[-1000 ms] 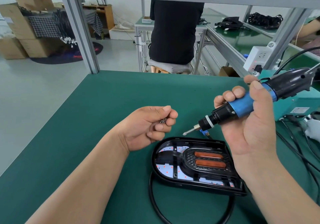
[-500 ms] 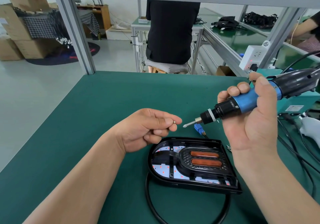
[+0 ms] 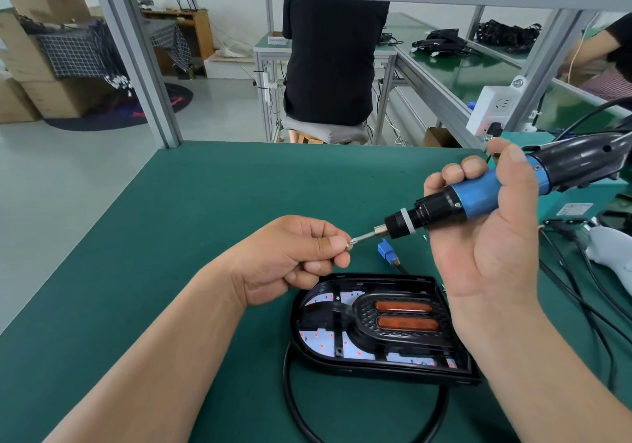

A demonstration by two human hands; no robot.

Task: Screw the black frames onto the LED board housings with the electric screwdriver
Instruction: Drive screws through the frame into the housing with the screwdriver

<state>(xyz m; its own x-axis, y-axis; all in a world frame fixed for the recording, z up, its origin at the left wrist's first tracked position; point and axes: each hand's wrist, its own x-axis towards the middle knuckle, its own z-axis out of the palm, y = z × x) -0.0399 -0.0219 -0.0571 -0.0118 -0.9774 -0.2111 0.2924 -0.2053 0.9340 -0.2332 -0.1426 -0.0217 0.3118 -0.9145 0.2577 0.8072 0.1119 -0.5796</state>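
A black LED board housing (image 3: 376,333) lies flat on the green mat, with a black frame over its white board and two orange bars inside. My right hand (image 3: 485,237) grips the blue and black electric screwdriver (image 3: 478,196) above it, bit pointing left. My left hand (image 3: 294,257) pinches a small silver screw (image 3: 347,245) between thumb and forefinger, right at the tip of the bit. A black cable (image 3: 294,405) loops out from under the housing toward the front edge.
A blue connector (image 3: 385,252) lies behind the housing. Black cables (image 3: 581,288) and a teal box (image 3: 578,203) crowd the right side. A white power strip (image 3: 492,107) hangs on the frame post. A person in black sits beyond the bench.
My left hand has brought the screw rightward and the screwdriver tip has come down left, so screw and bit now meet. The housing has not moved.
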